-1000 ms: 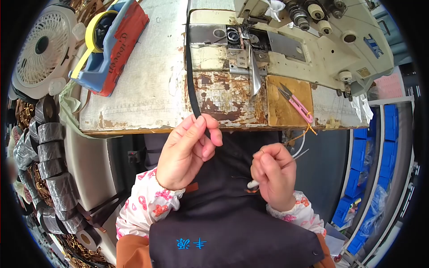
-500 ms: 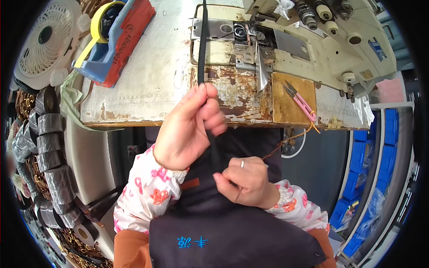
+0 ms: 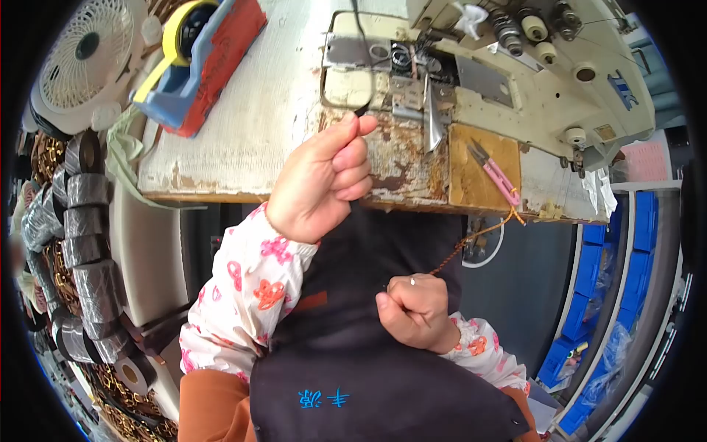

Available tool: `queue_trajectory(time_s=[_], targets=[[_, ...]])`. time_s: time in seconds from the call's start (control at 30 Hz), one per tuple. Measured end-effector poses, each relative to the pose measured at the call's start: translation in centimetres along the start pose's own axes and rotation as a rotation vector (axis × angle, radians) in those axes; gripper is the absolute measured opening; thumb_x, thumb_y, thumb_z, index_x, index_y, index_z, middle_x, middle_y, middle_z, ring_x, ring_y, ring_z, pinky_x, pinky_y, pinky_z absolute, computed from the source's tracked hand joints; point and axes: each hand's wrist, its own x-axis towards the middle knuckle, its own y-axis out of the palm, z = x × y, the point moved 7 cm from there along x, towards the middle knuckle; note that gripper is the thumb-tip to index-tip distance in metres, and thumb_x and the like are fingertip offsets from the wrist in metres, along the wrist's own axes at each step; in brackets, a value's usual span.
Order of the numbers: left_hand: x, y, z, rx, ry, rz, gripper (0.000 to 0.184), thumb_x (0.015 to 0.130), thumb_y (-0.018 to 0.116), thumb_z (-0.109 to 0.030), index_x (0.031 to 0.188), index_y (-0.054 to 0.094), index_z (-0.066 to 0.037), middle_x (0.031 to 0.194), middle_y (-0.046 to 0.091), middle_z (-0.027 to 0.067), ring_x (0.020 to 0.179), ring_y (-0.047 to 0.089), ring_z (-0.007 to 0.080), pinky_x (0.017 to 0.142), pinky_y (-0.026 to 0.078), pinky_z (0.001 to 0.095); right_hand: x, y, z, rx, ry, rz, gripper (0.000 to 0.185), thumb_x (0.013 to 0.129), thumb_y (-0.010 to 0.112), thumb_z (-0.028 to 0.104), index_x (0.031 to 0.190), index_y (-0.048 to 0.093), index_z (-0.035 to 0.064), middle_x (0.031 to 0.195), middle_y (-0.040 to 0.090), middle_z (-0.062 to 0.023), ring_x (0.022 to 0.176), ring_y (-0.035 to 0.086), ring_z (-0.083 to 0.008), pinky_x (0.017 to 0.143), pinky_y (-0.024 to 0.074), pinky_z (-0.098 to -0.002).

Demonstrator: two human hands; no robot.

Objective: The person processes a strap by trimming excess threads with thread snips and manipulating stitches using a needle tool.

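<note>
I am pinching the black strap [image 3: 361, 110] with my left hand [image 3: 324, 173], seemingly to control it, and holding my right hand [image 3: 416, 309] curled, any contents hidden.

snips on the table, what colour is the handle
Pink; the handle shows best in the head view.

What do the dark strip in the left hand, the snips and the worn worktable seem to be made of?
Dark strip in the left hand: probably fabric or soft synthetic; it curves limply and looks dull.
Snips: likely bare metal blades, being grey; the pink handle could be plastic or painted metal.
Worktable: perhaps wood under a pale coating, judging by brown worn patches.
</note>
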Motion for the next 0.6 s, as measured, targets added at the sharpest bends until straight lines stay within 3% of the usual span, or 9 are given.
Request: queue_trajectory(time_s=[0.17, 0.33, 0.5, 0.57, 0.6], targets=[[1.1, -0.2, -2.9, 0.118, 0.047, 0.016, 0.02, 0.09, 0.035, -0.021, 0.082, 0.045, -0.007, 0.051, 0.029, -0.0063, 0.04, 0.021, 0.0042, 0.037, 0.021, 0.0187, -0.3, 0.1, -0.1, 0.008, 0.072, -0.002, 0.029, 0.068, 0.056, 0.0, 0.047, 0.036, 0.0053, 0.042, 0.034, -0.004, 0.031, 0.034, -0.0161, 0.034, 0.0248, -0.028], [2.8, -0.6, -5.5, 0.154, 0.127, -0.024, 0.019, 0.09, 0.036, -0.019, 0.078, 0.044, -0.006, 0.049, 0.027, -0.0067, 0.038, 0.02, 0.0044, 0.036, 0.02, 0.0192, -1.7, 0.0, -0.3, 0.032, 0.014, 0.001, 0.027, 0.067, 0.05, -0.005, 0.048, 0.032, 0.0044, 0.041, 0.035, -0.004, 0.031, 0.032, -0.015, 0.033, 0.0249, -0.0269], [4.0, -0.5, -4.6, 0.033, 0.123, -0.077, 0.017, 0.091, 0.036, -0.017, 0.081, 0.044, -0.005, 0.049, 0.025, -0.0072, 0.038, 0.019, 0.0037, 0.034, 0.02, 0.0184, -2.3, -0.3, -0.8, 0.049, 0.054, -0.043, 0.027, 0.067, 0.049, -0.005, 0.048, 0.032, 0.0045, 0.041, 0.035, -0.0041, 0.031, 0.033, -0.0152, 0.033, 0.0251, -0.0268], [3.8, 0.0, -3.6, 0.157, 0.12, -0.039, 0.017, 0.09, 0.036, -0.018, 0.085, 0.043, -0.004, 0.05, 0.03, -0.0064, 0.039, 0.021, 0.0043, 0.037, 0.021, 0.0188, -2.5, -0.1, -0.7, 0.03, 0.011, -0.007, 0.03, 0.068, 0.055, -0.001, 0.048, 0.034, 0.0045, 0.041, 0.031, -0.0046, 0.031, 0.031, -0.0169, 0.033, 0.0241, -0.0278], [3.2, 0.0, -3.3, 0.121, 0.105, -0.037, 0.019, 0.09, 0.035, -0.018, 0.092, 0.044, -0.002, 0.051, 0.031, -0.0064, 0.04, 0.022, 0.0043, 0.038, 0.021, 0.0186, -2.4, -0.3, -0.7, 0.031, 0.005, -0.008, 0.03, 0.068, 0.055, -0.001, 0.048, 0.034, 0.0045, 0.041, 0.031, -0.0046, 0.031, 0.031, -0.0169, 0.033, 0.0241, -0.0278]])
